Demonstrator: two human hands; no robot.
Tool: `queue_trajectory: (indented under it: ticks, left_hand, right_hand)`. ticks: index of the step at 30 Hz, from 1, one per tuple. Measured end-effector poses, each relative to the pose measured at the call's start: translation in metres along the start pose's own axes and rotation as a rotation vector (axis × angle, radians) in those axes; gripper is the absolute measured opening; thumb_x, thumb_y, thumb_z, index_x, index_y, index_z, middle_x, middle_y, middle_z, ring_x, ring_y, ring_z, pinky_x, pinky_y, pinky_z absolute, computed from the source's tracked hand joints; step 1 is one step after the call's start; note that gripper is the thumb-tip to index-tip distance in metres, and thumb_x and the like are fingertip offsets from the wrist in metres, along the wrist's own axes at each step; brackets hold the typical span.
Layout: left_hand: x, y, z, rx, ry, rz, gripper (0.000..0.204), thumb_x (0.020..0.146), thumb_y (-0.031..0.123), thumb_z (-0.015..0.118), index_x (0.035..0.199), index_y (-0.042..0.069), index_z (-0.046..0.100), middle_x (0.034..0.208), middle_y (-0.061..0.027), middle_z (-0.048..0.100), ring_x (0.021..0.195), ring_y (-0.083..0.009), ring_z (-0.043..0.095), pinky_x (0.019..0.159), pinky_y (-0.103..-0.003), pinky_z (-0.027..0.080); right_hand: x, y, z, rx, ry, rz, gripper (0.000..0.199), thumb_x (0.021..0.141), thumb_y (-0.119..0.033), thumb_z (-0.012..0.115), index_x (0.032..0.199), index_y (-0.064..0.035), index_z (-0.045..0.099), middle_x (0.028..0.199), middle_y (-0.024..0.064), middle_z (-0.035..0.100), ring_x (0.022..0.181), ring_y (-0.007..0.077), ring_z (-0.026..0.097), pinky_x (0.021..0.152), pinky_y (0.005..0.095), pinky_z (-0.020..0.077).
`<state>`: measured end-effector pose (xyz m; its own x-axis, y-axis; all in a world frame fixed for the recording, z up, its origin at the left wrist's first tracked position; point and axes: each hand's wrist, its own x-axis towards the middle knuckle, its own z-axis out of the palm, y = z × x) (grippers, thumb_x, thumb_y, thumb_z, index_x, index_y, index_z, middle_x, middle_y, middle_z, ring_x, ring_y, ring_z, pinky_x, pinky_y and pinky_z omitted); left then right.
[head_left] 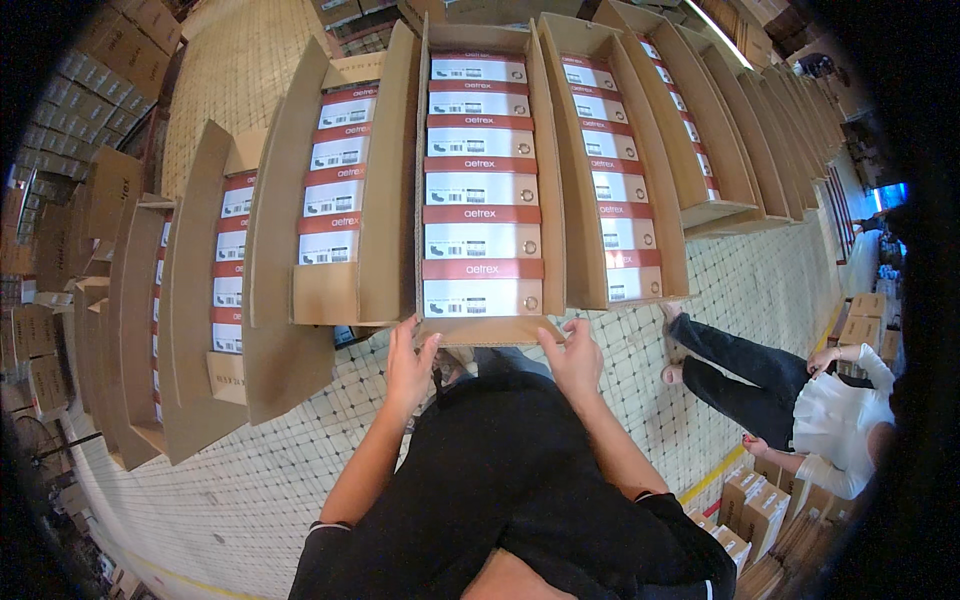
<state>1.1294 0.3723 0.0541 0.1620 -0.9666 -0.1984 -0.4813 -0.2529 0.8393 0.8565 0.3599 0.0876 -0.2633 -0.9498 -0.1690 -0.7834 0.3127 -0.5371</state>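
Observation:
An open cardboard carton [549,200] stands right in front of me, holding a row of shoeboxes [482,240] with white ends and red lid edges. Its near flap [488,331] is folded out toward me. At the left corner of this flap, my left hand [405,372] is closed, thumb on top and the other fingers along the side. The right corner is pinched the same way by my right hand [575,365]. Fingertips under the flap are hidden on both sides.
More open cartons of shoeboxes flank it on the left [337,300] and right [632,285]. A person [820,410] in a white top and dark trousers is at the right, on the tiled floor [270,475]. Sealed cartons [752,510] stand at lower right.

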Motion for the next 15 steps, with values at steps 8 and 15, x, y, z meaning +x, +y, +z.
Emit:
queue_trajectory:
  ticks: [8, 15]
  left_hand:
    - [0.026, 0.010, -0.001, -0.095, -0.008, -0.100, 0.043, 0.091, 0.023, 0.072, 0.119, -0.004, 0.055, 0.112, -0.0210, 0.066, 0.105, -0.0327, 0.065, 0.093, -0.040, 0.049]
    - [0.035, 0.012, -0.004, -0.026, -0.023, -0.094, 0.045, 0.090, 0.022, 0.072, 0.123, -0.003, 0.054, 0.114, -0.0205, 0.065, 0.106, -0.0305, 0.064, 0.094, -0.039, 0.049]
  right_hand:
    - [0.043, -0.019, 0.009, 0.001, 0.192, -0.436, 0.049, 0.086, -0.025, 0.074, 0.124, -0.0013, 0.056, 0.119, 0.0222, 0.054, 0.110, 0.0371, 0.054, 0.090, 0.0445, 0.0454]
    - [0.079, -0.024, 0.011, 0.017, 0.001, -0.401, 0.053, 0.093, -0.023, 0.063, 0.138, 0.0006, 0.049, 0.140, 0.0308, 0.041, 0.130, 0.0456, 0.043, 0.109, 0.0476, 0.0375]
